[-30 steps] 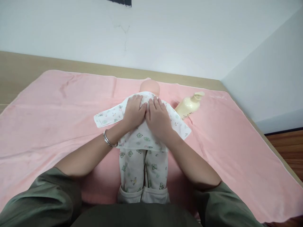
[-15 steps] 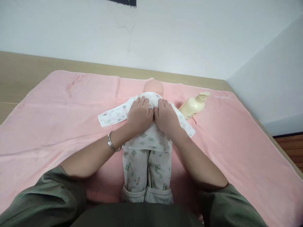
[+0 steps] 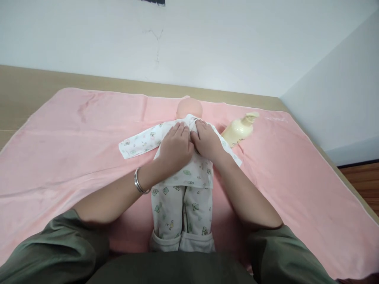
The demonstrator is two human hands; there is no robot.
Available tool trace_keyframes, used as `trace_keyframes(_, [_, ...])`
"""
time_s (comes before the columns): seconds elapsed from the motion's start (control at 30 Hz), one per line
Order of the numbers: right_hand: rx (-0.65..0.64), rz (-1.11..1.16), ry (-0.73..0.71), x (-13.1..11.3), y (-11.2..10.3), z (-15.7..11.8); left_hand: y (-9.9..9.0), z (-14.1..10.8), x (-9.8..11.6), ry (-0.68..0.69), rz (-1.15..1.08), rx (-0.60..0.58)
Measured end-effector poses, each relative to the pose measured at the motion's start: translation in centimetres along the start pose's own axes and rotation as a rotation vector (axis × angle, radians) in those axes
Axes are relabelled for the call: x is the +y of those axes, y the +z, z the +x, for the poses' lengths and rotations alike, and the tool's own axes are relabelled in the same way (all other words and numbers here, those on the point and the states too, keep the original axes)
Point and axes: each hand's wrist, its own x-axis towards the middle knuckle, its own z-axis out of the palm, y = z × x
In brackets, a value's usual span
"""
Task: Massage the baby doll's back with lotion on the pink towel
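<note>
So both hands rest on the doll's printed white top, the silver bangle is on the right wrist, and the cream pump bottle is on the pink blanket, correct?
Not quite: the head view shows the silver bangle on the left wrist. The left hand and right hand do rest on the printed white top of the doll, and the cream pump bottle is on the pink blanket.

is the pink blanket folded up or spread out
Spread out: the pink blanket lies open over the wooden surface, reaching well past both sides of the doll, with only some creases.
</note>
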Motion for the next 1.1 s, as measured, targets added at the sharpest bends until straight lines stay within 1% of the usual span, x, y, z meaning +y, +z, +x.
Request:
trace_keyframes(0.17, [0.029, -0.133, 0.056, -3.2, -0.4, -2.4, 1.2, 3.0, -3.7, -0.151, -0.153, -0.011])
trace_keyframes(0.23, [0.038, -0.142, 0.049, -3.6, -0.4, -2.8, 1.7, 3.4, -4.4, -0.16, -0.152, -0.004])
trace_keyframes(0.3, [0.044, -0.099, 0.05, -3.1, -0.2, -2.4, 1.8, 2.9, -4.1, -0.124, -0.117, 0.027])
trace_keyframes(0.4, [0.034, -0.006, 0.078, -1.3, 0.2, -1.0, 1.3, 1.4, -2.4, -0.051, -0.072, 0.064])
trace_keyframes(0.47, [0.02, 0.025, 0.094, -0.4, 0.5, -0.4, 0.8, 0.6, -1.3, -0.009, -0.069, 0.044])
trace_keyframes(0.53, [0.007, 0.024, 0.102, -0.2, 0.5, -0.2, 0.4, 0.4, -0.9, 0.0, -0.087, 0.004])
trace_keyframes(0.67, [0.018, -0.041, 0.09, -1.8, 0.1, -1.6, 0.7, 1.3, -2.0, -0.133, -0.161, -0.043])
trace_keyframes(0.73, [0.031, -0.079, 0.066, -2.9, -0.2, -2.5, 1.1, 1.8, -2.6, -0.18, -0.189, -0.026])
trace_keyframes(0.8, [0.031, -0.097, 0.047, -3.5, -0.3, -3.0, 1.3, 1.9, -2.9, -0.195, -0.208, 0.0])
trace_keyframes(0.87, [0.019, -0.069, 0.045, -3.3, -0.2, -2.8, 1.4, 1.8, -2.8, -0.191, -0.216, 0.015])
trace_keyframes(1.0, [-0.012, 0.039, 0.104, -1.5, 0.5, -1.2, 1.4, 1.4, -2.6, -0.167, -0.208, 0.035])
trace_keyframes(1.1, [-0.005, 0.049, 0.125, -0.5, 1.0, -0.4, 1.6, 1.4, -2.7, -0.159, -0.202, 0.044])
